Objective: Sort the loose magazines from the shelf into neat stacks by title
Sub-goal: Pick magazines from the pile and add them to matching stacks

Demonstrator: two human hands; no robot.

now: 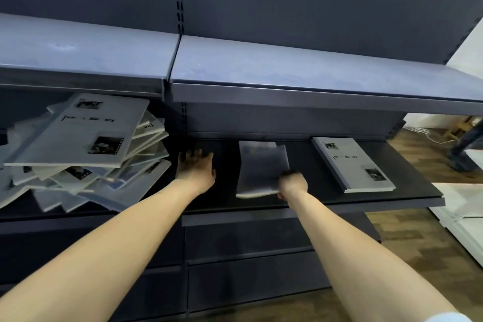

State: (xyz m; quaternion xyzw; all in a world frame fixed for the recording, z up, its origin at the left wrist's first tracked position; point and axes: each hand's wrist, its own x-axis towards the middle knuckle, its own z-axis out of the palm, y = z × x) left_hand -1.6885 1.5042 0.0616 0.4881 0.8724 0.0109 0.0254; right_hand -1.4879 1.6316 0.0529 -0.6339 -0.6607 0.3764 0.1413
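Observation:
A loose heap of grey-white magazines (78, 149) lies crooked on the left bay of the dark shelf, the top one reading "Time Memory". On the right bay a neat stack with the same cover (352, 165) sits at the far right. Between them a plain blue-grey magazine (261, 167) lies on the shelf board (407, 191). My right hand (291, 181) grips its near right corner. My left hand (196, 167) hovers over the bare board left of it, fingers spread, holding nothing.
An upper shelf (287, 70) overhangs the working shelf and limits headroom. Lower shelf fronts (248, 243) sit below. To the right are wooden floor (423, 232), a white unit (465, 206) and a dark stand leg (465, 144).

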